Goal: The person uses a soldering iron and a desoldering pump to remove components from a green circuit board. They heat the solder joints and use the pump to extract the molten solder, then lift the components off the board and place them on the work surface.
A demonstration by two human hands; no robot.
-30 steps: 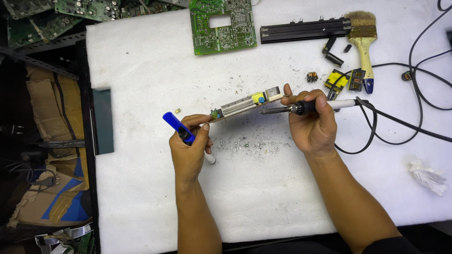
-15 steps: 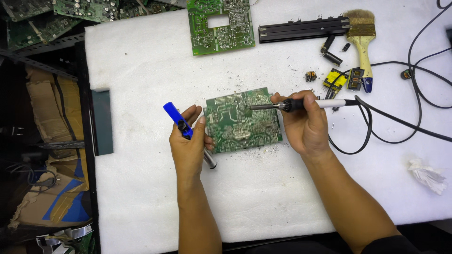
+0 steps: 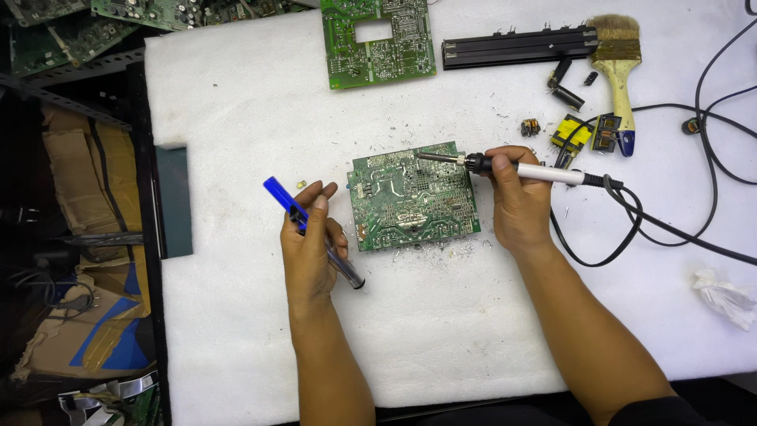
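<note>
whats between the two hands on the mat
In the head view, a green circuit board lies flat between the left hand and the right hand.

White padded table (image 3: 236, 95) carrying 2 green circuit boards (image 3: 413, 197) (image 3: 378, 41), a black rail (image 3: 516, 47), a paintbrush (image 3: 617, 75), small parts (image 3: 579, 132), black cables (image 3: 678, 229) and crumpled tissue (image 3: 725, 296).

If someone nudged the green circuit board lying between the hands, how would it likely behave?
The circuit board lies flat, solder side up, on the white padded mat, so it would probably slide stiffly as one piece rather than bend. Components hidden beneath may make it rock or snag on the mat. It looks thin and probably light, with fine joints likely fragile under rough handling.
</note>
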